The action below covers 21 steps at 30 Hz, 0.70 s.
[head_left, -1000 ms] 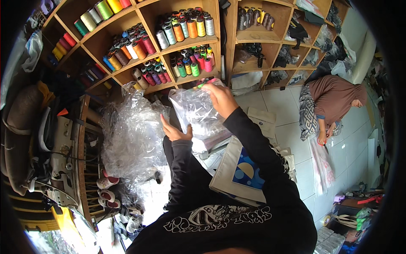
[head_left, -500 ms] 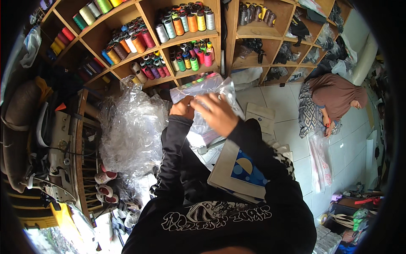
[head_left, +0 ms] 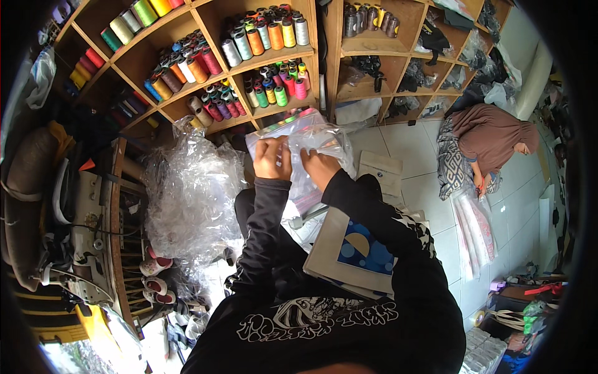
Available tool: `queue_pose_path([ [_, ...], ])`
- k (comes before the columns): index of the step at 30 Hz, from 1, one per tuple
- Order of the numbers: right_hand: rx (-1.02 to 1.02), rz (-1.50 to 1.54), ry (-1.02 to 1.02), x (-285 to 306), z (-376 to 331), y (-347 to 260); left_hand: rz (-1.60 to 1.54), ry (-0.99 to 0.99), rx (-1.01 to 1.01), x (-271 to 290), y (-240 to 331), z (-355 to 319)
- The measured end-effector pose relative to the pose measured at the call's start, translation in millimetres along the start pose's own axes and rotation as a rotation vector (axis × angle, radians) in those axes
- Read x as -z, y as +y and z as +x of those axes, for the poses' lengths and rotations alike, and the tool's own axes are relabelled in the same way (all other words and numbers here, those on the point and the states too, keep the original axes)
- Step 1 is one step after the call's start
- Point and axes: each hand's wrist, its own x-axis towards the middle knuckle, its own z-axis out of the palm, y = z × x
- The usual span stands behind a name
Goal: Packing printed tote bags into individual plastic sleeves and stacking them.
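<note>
In front of me is a clear plastic bag, crinkled and shiny, over a flat sheet with a coloured strip along its far edge. My left hand grips the plastic on its left side, fingers curled over. To its right, my right hand has its fingers closed on the plastic too; part of them is hidden by the film. Across my lap lie stacked cream fabric bags, the top one with a blue patterned panel. A large heap of crumpled clear plastic stands left of my forearm.
Wooden shelves with many coloured thread spools rise ahead. A cream pouch lies on the tiled floor to the right. Farther right, a person sits on the floor handling long clear plastic. Shoes sit on a rack at left.
My right hand has come down from its blurred sweep over the plastic and now holds it. My left hand has turned with its knuckles up. The seated person's plastic has spread wider.
</note>
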Motion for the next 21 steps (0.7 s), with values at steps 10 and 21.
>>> queue_pose_path([
  [10, 0.000, -0.100, 0.379, -34, 27, 36, 0.024, -0.362, -0.107, 1, -7, -23],
  [21, -0.102, -0.065, 0.109, -88, 21, 25, 0.177, -0.285, 0.068, -3, -44, -68],
])
